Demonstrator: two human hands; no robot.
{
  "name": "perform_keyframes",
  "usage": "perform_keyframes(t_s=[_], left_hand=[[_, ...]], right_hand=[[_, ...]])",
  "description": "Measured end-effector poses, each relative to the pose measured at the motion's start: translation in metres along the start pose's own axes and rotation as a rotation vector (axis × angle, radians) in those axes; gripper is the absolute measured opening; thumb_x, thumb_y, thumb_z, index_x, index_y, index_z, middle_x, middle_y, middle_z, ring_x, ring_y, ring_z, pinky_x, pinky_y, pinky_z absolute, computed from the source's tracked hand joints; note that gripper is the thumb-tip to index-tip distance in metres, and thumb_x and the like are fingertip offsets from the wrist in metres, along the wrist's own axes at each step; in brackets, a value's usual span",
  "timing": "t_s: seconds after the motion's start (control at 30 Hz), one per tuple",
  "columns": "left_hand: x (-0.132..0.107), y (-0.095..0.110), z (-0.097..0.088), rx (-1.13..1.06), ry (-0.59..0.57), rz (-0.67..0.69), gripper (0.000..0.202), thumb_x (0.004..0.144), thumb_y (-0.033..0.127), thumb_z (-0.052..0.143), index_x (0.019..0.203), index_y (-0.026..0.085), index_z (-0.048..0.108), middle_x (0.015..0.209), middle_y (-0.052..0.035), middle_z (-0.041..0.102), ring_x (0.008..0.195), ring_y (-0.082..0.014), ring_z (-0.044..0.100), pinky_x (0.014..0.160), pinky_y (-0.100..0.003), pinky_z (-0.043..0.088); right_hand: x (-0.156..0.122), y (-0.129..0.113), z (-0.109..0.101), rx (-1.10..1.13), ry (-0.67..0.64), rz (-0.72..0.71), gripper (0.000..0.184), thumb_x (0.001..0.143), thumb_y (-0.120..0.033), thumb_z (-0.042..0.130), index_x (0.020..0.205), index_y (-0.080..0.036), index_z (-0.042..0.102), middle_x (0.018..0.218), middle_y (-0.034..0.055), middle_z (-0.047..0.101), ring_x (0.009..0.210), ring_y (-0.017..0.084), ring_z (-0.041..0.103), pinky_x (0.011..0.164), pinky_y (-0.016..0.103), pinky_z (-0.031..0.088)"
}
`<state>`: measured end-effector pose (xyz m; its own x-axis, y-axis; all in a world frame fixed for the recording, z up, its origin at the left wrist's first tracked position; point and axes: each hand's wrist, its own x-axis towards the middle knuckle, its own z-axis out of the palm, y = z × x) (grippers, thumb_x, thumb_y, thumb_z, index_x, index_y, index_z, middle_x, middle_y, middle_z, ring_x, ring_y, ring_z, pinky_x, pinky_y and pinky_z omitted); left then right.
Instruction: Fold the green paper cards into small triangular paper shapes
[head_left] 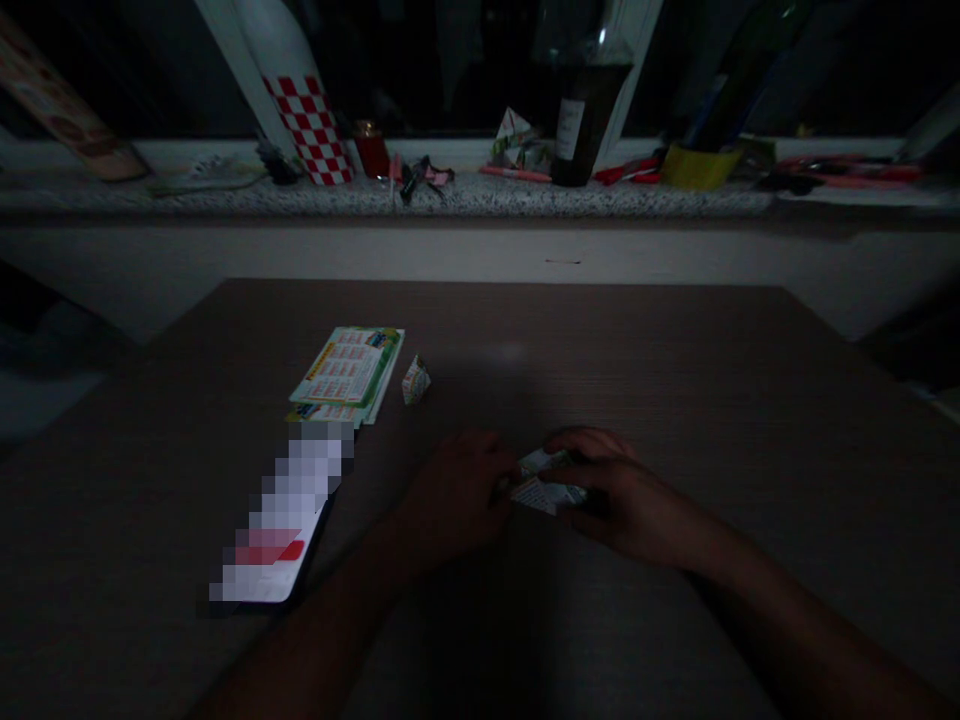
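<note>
Between my two hands, low over the table, is a folded piece of printed paper point(536, 495), white with green and small print. My left hand point(469, 490) pinches its left end with the fingertips. My right hand point(622, 495) grips the right side, fingers curled over the top and thumb beneath. Parts of the paper are hidden behind my fingers. A small folded paper piece point(415, 381) stands on the table beyond my left hand. To its left lies a stack of calendar cards point(345, 370) printed in white and green.
A phone with a lit, partly blurred screen point(281, 520) lies left of my left forearm. On the stone windowsill point(465, 205) stand a red-checked bottle point(311, 130), a dark labelled bottle point(581, 130), a red jar point(371, 150), a folded paper shape point(514, 138) and a yellow holder point(697, 168).
</note>
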<state>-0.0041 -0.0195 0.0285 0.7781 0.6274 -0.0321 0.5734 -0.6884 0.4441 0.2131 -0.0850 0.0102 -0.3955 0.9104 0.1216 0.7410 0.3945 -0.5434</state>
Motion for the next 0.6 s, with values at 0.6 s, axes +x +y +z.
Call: perform_keyframes(t_s=[0.6], left_hand=[[0.0015, 0.0068, 0.0078, 0.114, 0.308, 0.29, 0.013, 0.089, 0.021, 0.053, 0.087, 0.018, 0.065, 0.084, -0.0034, 0.064, 0.079, -0.0177, 0.055, 0.075, -0.035, 0.04]], right_hand=[[0.0027, -0.0023, -0.0022, 0.008, 0.362, -0.305, 0.013, 0.08, -0.011, 0.065, 0.09, -0.018, 0.065, 0.082, 0.0047, 0.069, 0.077, 0.018, 0.062, 0.075, 0.036, 0.049]])
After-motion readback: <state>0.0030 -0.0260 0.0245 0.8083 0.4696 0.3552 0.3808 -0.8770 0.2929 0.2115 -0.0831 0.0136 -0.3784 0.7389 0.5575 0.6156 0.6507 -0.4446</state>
